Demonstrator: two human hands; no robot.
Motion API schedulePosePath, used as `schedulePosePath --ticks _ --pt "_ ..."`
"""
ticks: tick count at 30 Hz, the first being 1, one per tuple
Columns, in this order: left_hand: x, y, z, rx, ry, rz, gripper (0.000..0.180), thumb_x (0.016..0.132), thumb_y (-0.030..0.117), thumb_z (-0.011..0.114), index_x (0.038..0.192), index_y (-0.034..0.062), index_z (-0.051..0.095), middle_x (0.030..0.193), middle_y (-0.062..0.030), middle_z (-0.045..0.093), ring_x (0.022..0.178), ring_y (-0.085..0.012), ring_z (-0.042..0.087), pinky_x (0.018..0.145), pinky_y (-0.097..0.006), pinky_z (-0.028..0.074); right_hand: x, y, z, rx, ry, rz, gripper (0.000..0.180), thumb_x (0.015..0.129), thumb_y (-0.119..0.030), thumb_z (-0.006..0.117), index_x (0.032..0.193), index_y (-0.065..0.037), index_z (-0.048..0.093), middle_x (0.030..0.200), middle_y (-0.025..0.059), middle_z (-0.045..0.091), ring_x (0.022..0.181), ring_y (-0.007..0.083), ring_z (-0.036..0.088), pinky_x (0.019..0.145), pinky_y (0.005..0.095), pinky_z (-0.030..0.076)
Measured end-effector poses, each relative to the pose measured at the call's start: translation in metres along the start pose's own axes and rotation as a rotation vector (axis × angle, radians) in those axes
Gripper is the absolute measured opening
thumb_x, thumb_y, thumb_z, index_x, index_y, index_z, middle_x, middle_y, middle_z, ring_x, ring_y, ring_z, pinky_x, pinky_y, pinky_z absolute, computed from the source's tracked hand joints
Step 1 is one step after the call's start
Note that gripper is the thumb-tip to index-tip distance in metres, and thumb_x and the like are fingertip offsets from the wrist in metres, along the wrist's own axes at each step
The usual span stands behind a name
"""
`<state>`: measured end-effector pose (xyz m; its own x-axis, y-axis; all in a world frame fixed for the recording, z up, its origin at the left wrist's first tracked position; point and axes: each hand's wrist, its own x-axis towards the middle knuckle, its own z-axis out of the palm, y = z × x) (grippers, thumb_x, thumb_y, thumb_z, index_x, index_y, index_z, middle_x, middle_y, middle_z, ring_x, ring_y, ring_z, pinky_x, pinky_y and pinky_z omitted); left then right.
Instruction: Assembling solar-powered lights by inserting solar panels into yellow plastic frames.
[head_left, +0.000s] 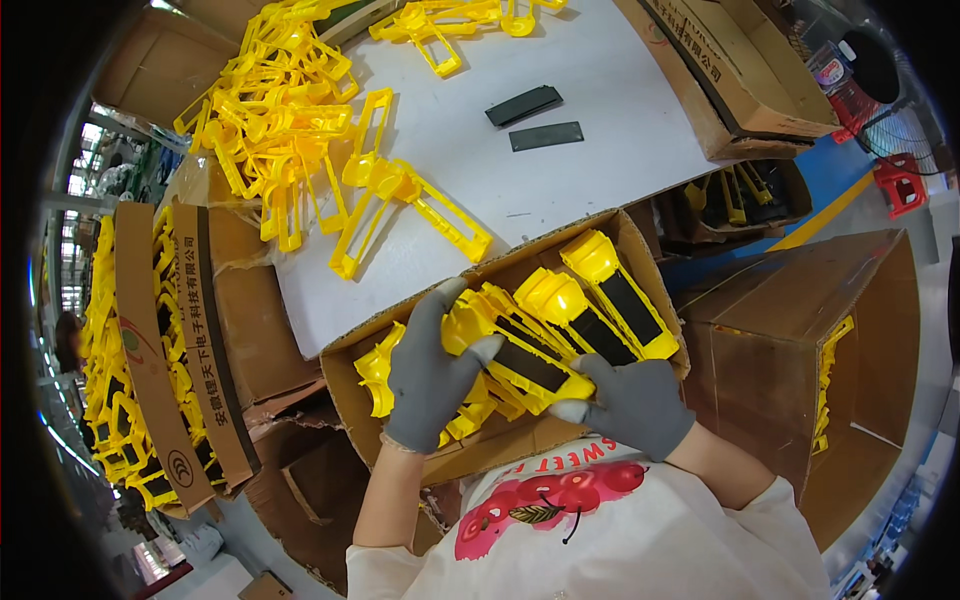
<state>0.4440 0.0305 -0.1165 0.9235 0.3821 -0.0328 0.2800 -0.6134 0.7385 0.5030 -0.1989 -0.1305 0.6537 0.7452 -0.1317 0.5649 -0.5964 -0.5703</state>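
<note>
Both my hands wear grey gloves and work over an open cardboard box close to my body. Several yellow plastic frames with black inserts lie in it. My left hand is closed round the rounded end of one yellow plastic frame, its thumb on top. My right hand grips the narrow end of the same frame, thumb near me and fingers on the far side. Other filled frames lean side by side at the box's right. One more yellow piece pokes out left of my left hand.
A white table beyond the box bears a heap of yellow frames, a few loose ones and black strips. An open carton stands at its far right. Further cartons stand right and left; the left one holds yellow frames.
</note>
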Motion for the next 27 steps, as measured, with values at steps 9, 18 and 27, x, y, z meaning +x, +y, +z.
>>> schedulePosePath --ticks 9,18,27 --pt "0.113 -0.010 -0.048 0.711 0.218 0.448 0.048 0.070 -0.001 0.067 0.114 0.0187 0.063 0.131 -0.0095 0.051 0.125 -0.0353 0.044 0.094 -0.040 0.046 0.085 0.047 -0.058 0.046 0.317 0.032 0.019 0.081 -0.027 0.070 0.093 -0.012 0.069 0.067 0.0087 0.063 0.056 0.0213 0.062 0.056 0.0308 0.049" --pt "0.195 -0.065 -0.052 0.646 -0.008 0.659 0.031 0.069 -0.002 0.066 0.096 0.0135 0.065 0.136 -0.0086 0.050 0.132 -0.0362 0.037 0.106 -0.044 0.037 0.236 0.094 -0.070 -0.189 0.259 -0.151 0.021 0.080 -0.022 0.065 0.099 -0.013 0.066 0.101 0.0065 0.062 0.090 0.0271 0.063 0.080 0.0363 0.050" --pt "0.125 -0.029 -0.039 -0.436 0.301 0.227 0.015 0.093 0.001 0.046 0.106 0.0023 0.053 0.109 -0.0153 0.065 0.073 -0.0171 0.068 0.055 -0.024 0.053 0.277 0.066 -0.062 -0.245 -0.049 0.058 0.037 0.073 -0.030 0.073 0.101 -0.009 0.064 0.099 0.0104 0.066 0.095 0.0287 0.063 0.082 0.0391 0.050"
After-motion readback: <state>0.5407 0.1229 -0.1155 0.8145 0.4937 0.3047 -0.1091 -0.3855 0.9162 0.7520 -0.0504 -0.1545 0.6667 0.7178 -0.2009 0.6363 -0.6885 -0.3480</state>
